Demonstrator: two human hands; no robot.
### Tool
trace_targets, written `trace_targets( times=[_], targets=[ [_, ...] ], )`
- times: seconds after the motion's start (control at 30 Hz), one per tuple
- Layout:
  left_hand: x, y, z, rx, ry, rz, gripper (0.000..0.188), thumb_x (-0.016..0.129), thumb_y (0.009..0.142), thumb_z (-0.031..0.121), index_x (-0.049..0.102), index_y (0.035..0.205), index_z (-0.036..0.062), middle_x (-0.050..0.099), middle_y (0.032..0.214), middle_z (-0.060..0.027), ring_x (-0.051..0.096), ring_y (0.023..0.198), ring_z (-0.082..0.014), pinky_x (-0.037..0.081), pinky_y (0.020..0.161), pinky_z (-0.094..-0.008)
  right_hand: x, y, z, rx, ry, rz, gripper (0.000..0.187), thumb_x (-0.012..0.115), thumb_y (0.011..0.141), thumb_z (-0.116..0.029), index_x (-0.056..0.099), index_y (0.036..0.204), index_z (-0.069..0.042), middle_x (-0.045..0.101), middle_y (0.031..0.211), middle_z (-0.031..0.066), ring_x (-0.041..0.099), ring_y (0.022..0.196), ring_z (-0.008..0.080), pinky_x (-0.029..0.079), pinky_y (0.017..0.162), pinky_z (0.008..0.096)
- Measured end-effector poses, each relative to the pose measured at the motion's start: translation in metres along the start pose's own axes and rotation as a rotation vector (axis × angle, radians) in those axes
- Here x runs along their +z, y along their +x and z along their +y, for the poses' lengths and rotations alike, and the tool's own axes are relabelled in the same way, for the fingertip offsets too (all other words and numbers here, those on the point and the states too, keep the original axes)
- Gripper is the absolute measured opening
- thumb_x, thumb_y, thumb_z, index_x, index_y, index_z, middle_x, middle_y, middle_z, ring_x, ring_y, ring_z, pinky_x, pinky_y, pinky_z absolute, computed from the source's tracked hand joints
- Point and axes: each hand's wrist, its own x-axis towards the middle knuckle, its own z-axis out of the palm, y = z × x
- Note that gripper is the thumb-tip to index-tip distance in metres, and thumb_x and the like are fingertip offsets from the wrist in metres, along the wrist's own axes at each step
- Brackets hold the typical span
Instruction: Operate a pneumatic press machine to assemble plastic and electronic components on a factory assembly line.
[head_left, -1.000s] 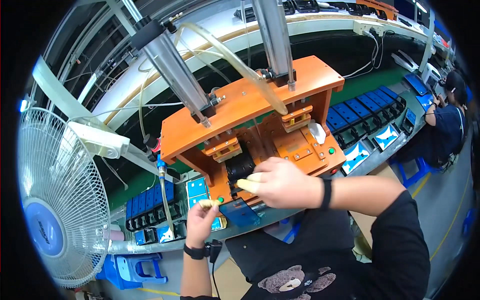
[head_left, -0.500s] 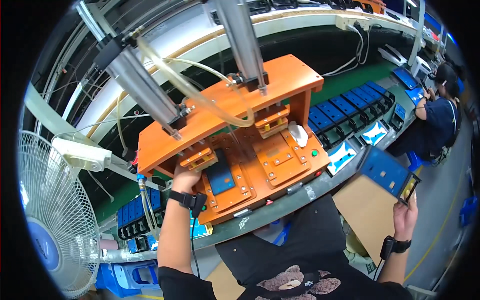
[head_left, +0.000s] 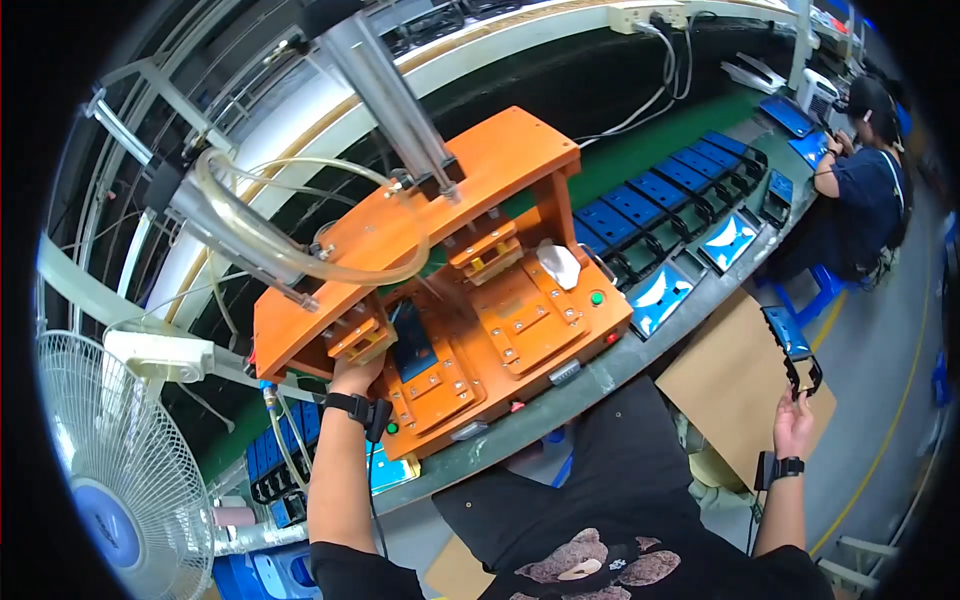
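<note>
My left hand (head_left: 356, 374) reaches beneath the left press head of an orange two-station press (head_left: 430, 210); its fingers are hidden there. Beside it a dark blue panel (head_left: 412, 345) lies toward the back of the left fixture plate (head_left: 436, 393), leaving the front blocks bare. Whether my left fingers grip that panel cannot be seen. Out to the right, my right hand (head_left: 793, 425) is closed on the lower end of a blue panel with a black frame (head_left: 790, 335), held up and seen at a steep slant. The right fixture plate (head_left: 535, 318) holds no panel.
Several blue panels in black frames (head_left: 660, 195) stand in a row behind right, with shiny blue pieces (head_left: 660, 298) in front. A white fan (head_left: 120, 480) stands at left. A cardboard sheet (head_left: 720, 380) lies right. A co-worker (head_left: 865, 190) sits far right.
The view has shifted. The panel on the left fixture has moved back, baring the front blocks. My right hand has turned its framed panel from broad side to a narrow slant.
</note>
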Motion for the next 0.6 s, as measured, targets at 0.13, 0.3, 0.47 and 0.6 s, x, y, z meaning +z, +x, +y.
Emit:
trace_targets(
  times=[0.13, 0.3, 0.47, 0.6],
  targets=[
    [0.02, 0.015, -0.011, -0.006, 0.746, -0.158, 0.046, 0.043, 0.097, 0.041, 0.053, 0.129, 0.0092, 0.058, 0.122, -0.02, 0.052, 0.118, -0.0399, 0.043, 0.099, -0.0494, -0.032, 0.009, 0.019, -0.05, -0.038, -0.007, 0.024, 0.056, 0.096, -0.005, 0.054, 0.118, 0.006, 0.062, 0.115, 0.0179, 0.063, 0.102, 0.0263, 0.052, 0.095, 0.0355],
    [0.0, 0.016, 0.001, -0.154, 0.315, -0.186, 0.048, 0.051, 0.098, 0.035, 0.049, 0.137, 0.0056, 0.055, 0.132, -0.019, 0.05, 0.125, -0.0356, 0.039, 0.105, -0.0439, -0.049, 0.011, 0.062, -0.122, 0.001, 0.078, 0.021, 0.052, 0.096, 0.001, 0.054, 0.117, 0.002, 0.061, 0.117, 0.0152, 0.06, 0.109, 0.027, 0.05, 0.101, 0.0412],
    [-0.018, -0.022, 0.03, -0.195, -0.583, -0.013, 0.039, 0.061, 0.095, 0.013, 0.053, 0.128, -0.0048, 0.058, 0.129, -0.0144, 0.055, 0.118, -0.0233, 0.042, 0.1, -0.0333, -0.069, 0.029, 0.111, -0.101, 0.026, 0.23, 0.022, 0.05, 0.096, 0.002, 0.053, 0.118, 0.001, 0.061, 0.115, 0.0138, 0.061, 0.106, 0.0262, 0.049, 0.101, 0.0451],
    [-0.028, -0.067, 0.057, -0.212, -0.632, -0.031, 0.041, 0.049, 0.097, 0.009, 0.046, 0.135, -0.0065, 0.056, 0.131, -0.0198, 0.054, 0.121, -0.0265, 0.038, 0.106, -0.0366, -0.086, 0.044, 0.137, -0.063, 0.095, 0.341, 0.013, 0.048, 0.097, 0.001, 0.049, 0.11, 0.001, 0.059, 0.109, 0.0149, 0.061, 0.101, 0.0288, 0.049, 0.101, 0.0464]
  ],
)
